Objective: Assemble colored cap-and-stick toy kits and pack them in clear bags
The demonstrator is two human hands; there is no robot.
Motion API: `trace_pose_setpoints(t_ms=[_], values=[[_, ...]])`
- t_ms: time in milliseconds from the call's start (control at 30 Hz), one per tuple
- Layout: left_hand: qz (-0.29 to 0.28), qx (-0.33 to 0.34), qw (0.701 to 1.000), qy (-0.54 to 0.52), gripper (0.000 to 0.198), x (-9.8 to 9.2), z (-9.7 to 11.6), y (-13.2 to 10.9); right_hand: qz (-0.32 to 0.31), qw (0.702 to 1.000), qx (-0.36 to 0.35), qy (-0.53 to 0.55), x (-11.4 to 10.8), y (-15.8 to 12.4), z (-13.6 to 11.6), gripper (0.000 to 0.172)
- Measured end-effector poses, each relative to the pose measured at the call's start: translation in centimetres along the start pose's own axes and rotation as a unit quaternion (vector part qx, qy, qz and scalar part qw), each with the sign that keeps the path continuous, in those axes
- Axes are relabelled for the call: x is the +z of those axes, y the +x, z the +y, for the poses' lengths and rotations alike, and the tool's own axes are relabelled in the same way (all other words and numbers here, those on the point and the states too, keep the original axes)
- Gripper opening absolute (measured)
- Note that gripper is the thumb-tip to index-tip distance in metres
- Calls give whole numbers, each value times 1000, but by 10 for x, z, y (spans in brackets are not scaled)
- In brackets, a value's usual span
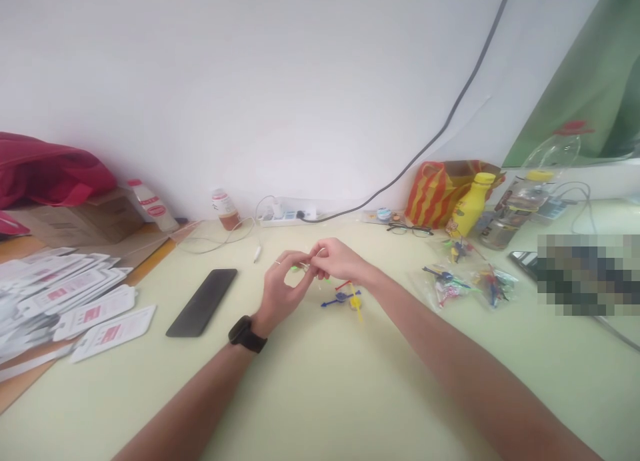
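Observation:
My left hand (pixel 284 284), with a dark watch on its wrist and a ring, is closed in a pinch. Its fingertips meet those of my right hand (pixel 336 260), which is closed too. Between them is something small and pale, mostly hidden by the fingers. Bits of bright green (pixel 296 268) show by the left fingers; whether they are held I cannot tell. Just below my right hand, on the table, lie a blue arrow-shaped plastic piece (pixel 332 301), a yellow plastic piece (pixel 355 302) and a thin red piece (pixel 343 285).
Clear bags of coloured plastic parts (pixel 445 284) lie right, near eyeglasses (pixel 410 230), a yellow bottle (pixel 470 204) and a striped bag (pixel 427 194). Leftward are a black phone (pixel 201 302) and stacked white badge cards (pixel 93 314). A power strip (pixel 290 216) sits against the wall.

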State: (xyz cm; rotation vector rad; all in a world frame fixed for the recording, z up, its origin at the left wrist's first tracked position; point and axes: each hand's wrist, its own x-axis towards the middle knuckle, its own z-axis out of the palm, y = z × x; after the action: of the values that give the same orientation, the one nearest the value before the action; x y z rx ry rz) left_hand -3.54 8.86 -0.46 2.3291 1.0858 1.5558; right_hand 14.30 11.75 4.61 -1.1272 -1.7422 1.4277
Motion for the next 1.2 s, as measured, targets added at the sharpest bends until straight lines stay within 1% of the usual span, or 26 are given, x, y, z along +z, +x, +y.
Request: trace_pose_setpoints(t_ms=[67, 167, 267, 367, 500, 567, 633, 700, 733, 800, 833, 933, 1000, 1067, 1133, 1200], values=[[-1, -7, 1000, -12, 15, 0, -3, 1, -12, 1000, -6, 19, 0, 6, 7, 5], [-24, -10, 999, -29, 16, -3, -7, 2, -35, 999, -10, 36, -5, 11, 15, 2], [-43, -2, 999, -28, 17, -4, -7, 3, -45, 998, -15, 30, -8, 12, 20, 8], [-54, -10, 998, -20, 12, -3, -6, 1, -21, 1000, -17, -9, -6, 13, 23, 11], [-59, -44, 997, -9, 4, -3, -14, -2, 48, 993, -21, -102, -6, 17, 29, 11], [-67, -58, 996, 7, 4, -3, -21, -4, 70, 985, -14, -157, -10, 19, 34, 18], [-86, -72, 993, 34, 8, -5, -30, -6, 70, 976, -4, -206, -14, 19, 38, 29], [-113, -84, 987, 71, 12, -6, -38, -8, 56, 968, -1, -246, -19, 17, 39, 33], [-125, -90, 984, 92, 15, -6, -42, -8, 43, 964, -2, -262, -22, 14, 38, 31], [-138, -94, 977, 132, 19, -7, -49, -9, 1, 959, -4, -282, -29, 9, 33, 18], [-140, -91, 975, 148, 19, -7, -52, -9, -32, 956, -4, -290, -32, 6, 29, 13], [-143, -51, 973, 174, 18, -5, -58, -9, -159, 932, -5, -325, -41, 0, 20, 26], [-146, -17, 974, 172, 19, -4, -59, -9, -208, 912, -6, -353, -43, -1, 17, 27], [-142, -3, 976, 165, 20, -4, -58, -9, -212, 908, -1, -363, -43, -1, 16, 16], [-125, -15, 979, 158, 23, -4, -54, -8, -202, 912, 0, -359, -41, -1, 15, 5], [-99, -40, 983, 152, 24, -6, -50, -6, -192, 915, -6, -354, -42, 0, 14, 4]])
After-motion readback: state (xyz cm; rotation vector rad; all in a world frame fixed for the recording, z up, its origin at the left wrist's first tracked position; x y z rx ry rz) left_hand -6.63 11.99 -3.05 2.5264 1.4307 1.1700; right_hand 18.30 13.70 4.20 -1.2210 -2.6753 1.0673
